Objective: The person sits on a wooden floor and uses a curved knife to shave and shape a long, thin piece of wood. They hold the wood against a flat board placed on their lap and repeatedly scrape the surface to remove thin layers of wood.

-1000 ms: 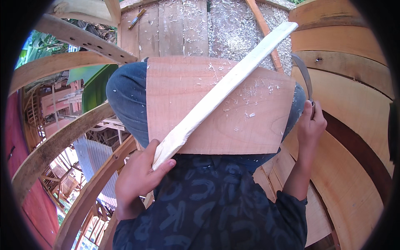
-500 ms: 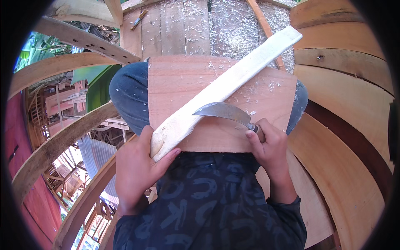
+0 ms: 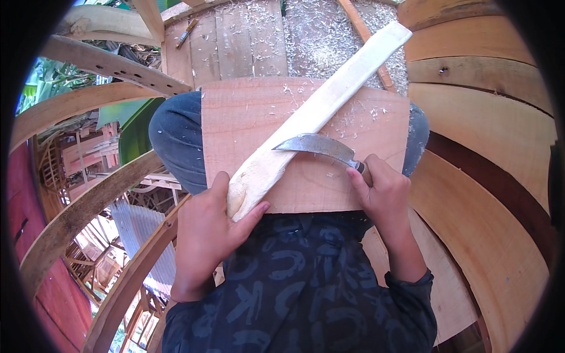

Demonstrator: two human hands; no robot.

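My left hand (image 3: 215,229) grips the near end of a long, pale piece of wood (image 3: 315,112), its thumb along the right side and fingers along the left. The piece slants away to the upper right across a flat reddish board (image 3: 247,106) on my lap. In my right hand (image 3: 382,188) is the handle of a curved knife (image 3: 321,146), closed in my fingers. Its blade points left, with the tip over the right side of the wood, a little beyond my left hand. Whether the edge bites into the wood I cannot make out.
Pale shavings (image 3: 326,50) litter the plank floor ahead, and a few lie on the lap board. A small narrow object (image 3: 186,33) rests on the floor at the upper left. Curved plank walls (image 3: 477,112) rise on the right; open timber ribs (image 3: 88,217) stand on the left.
The wood's near end and my left hand have shifted right, while its far end sits further left, so it stands steeper. The knife has moved up slightly against it.
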